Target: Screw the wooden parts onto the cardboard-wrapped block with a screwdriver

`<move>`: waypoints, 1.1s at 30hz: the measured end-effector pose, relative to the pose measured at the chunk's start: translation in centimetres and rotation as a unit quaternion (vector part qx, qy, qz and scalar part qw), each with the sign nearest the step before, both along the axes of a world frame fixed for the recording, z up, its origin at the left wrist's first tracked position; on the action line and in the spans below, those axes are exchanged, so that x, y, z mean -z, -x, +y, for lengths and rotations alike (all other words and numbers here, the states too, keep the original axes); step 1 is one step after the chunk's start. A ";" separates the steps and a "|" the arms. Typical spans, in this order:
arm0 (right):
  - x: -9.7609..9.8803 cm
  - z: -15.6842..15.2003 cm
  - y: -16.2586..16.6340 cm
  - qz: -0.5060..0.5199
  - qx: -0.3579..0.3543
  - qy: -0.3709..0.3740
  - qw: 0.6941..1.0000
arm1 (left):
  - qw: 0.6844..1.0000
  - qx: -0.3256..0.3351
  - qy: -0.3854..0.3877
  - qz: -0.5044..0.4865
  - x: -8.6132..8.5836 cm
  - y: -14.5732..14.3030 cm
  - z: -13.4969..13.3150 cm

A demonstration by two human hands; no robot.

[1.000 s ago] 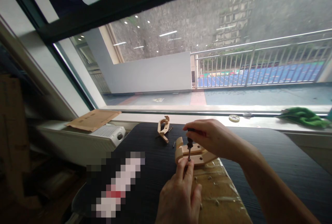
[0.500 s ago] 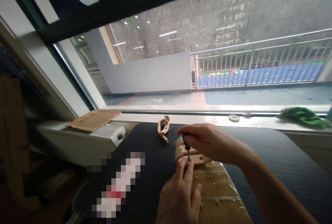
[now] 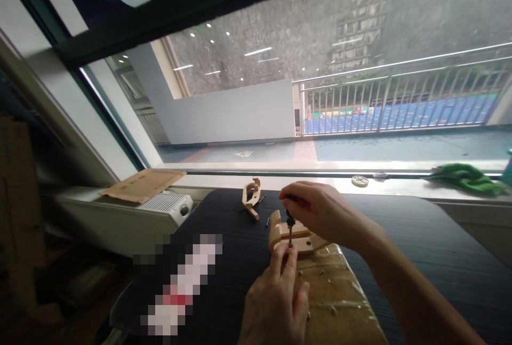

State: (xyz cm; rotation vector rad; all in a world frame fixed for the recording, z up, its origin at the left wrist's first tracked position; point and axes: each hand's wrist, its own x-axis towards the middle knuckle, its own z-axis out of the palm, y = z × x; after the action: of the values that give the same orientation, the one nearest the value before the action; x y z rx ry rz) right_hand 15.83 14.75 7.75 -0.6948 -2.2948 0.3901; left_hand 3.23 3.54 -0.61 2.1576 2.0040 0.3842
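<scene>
My right hand (image 3: 316, 206) is closed around the dark handle of a screwdriver (image 3: 290, 230), its shaft pointing straight down. The screwdriver's tip meets a small dark screw (image 3: 290, 246) at the near edge of a pale wooden part (image 3: 304, 242). My left hand (image 3: 276, 291) reaches up from below, index and middle fingertips pinching close around the screw and tip. Its thumb lies over a taped brown cardboard box (image 3: 344, 291), on whose far end the wooden part rests. Part of the wood is hidden behind my right hand.
Farther back on the black table (image 3: 224, 211) lies another wooden piece (image 3: 251, 198) with an opening. A small metal pin (image 3: 268, 222) sits nearby. On the windowsill are a round roll (image 3: 360, 181) and a green cloth (image 3: 466, 178). A brown envelope (image 3: 142, 184) covers a white unit at left.
My right hand has lifted slightly and turned on the screwdriver, showing more of its handle base. My left hand stays at the screw.
</scene>
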 end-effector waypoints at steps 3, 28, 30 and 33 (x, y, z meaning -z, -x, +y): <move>-0.2 -0.1 -0.1 -0.004 -0.039 0.005 0.999 | 1.000 0.003 -0.004 -0.004 0.1 0.1 0.0; -0.3 -0.3 -0.5 -0.047 -0.048 0.052 0.996 | 0.999 0.015 -0.039 -0.021 0.2 0.3 -0.1; -0.2 -0.1 -0.4 -0.047 -0.037 0.054 0.997 | 0.999 0.015 -0.043 -0.019 0.1 0.2 -0.1; 0.2 0.3 0.0 -0.041 -0.009 0.048 0.998 | 0.998 0.019 -0.053 -0.015 0.2 0.1 0.0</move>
State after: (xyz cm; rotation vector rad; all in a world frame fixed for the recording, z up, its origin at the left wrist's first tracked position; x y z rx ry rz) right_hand 15.86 15.05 7.51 -0.7510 -2.3736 0.4924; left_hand 3.10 3.54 -0.82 2.2346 1.9653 0.5265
